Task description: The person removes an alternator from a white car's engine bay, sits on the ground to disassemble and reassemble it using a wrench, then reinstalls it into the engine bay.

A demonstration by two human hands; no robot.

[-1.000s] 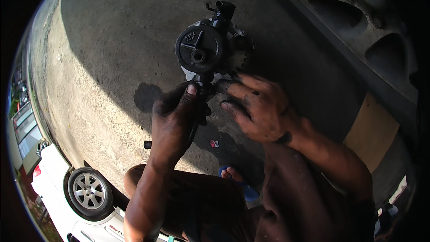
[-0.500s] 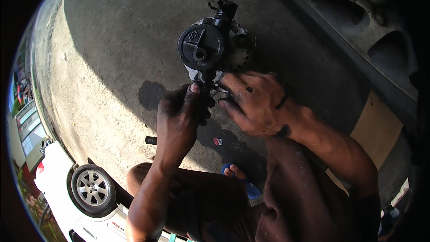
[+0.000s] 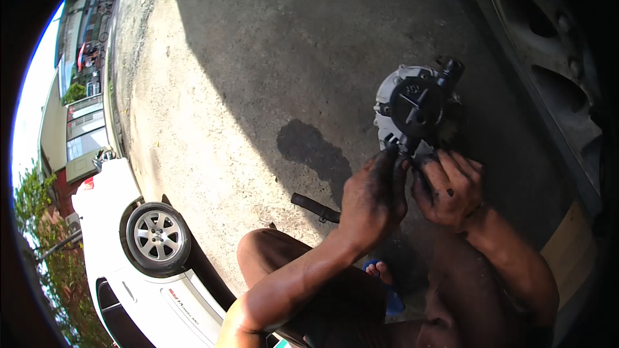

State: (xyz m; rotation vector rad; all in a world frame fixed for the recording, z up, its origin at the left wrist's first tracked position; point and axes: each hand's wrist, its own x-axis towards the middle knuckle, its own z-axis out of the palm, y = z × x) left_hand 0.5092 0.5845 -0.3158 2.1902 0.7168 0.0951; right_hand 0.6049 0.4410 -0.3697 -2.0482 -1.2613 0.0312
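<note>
Squarely in shade, over gritty concrete (image 3: 245, 19), sits a round metal machine part (image 3: 414, 117): pale housing (image 3: 387, 92), dark disc-shaped cover (image 3: 425, 104) with raised ribs, stubby pipe (image 3: 451, 73) at the far end. Its near edge meets the left hand (image 3: 375, 196), soot-smudged, fingers bunched together; the right hand (image 3: 449, 187) curls close beside. What either pinches is hidden. A black rubbery hose (image 3: 313, 205) lies left of them.

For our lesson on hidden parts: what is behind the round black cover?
Behind the round black cover, a pale housing shows at left; its covered middle cannot be seen.
</note>
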